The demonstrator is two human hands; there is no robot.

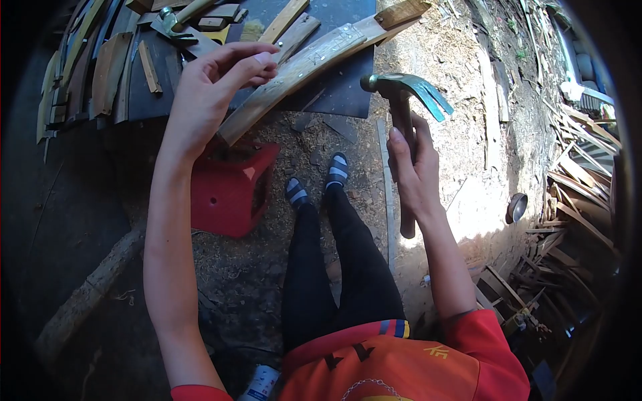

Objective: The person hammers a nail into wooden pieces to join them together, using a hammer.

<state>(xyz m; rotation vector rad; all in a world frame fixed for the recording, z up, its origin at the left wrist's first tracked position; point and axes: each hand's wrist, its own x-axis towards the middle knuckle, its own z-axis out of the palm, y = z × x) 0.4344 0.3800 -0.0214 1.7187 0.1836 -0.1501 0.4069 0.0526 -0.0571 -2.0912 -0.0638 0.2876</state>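
Note:
My right hand [416, 170] is wrapped round the dark handle of a claw hammer [401, 83], its head up and the claw pointing right. My left hand [212, 87] is raised beside a long wooden board [294, 80], thumb and fingertips pinched together. Whatever they hold, if anything, is too small to make out. The board lies slanted across a dark table [344, 83], its near end past the edge. Small shiny bits, perhaps nails, lie on top of it. Another hammer [172, 25] rests at the table's back left.
Below the board's near end stands a red plastic stool [224, 200]. Wood strips and offcuts [110, 73] crowd the table's left side. Wood shavings cover the ground. Scrap wood [582, 167] is heaped at the right, near a small dark round bowl-like object [517, 208]. A log [93, 287] lies lower left.

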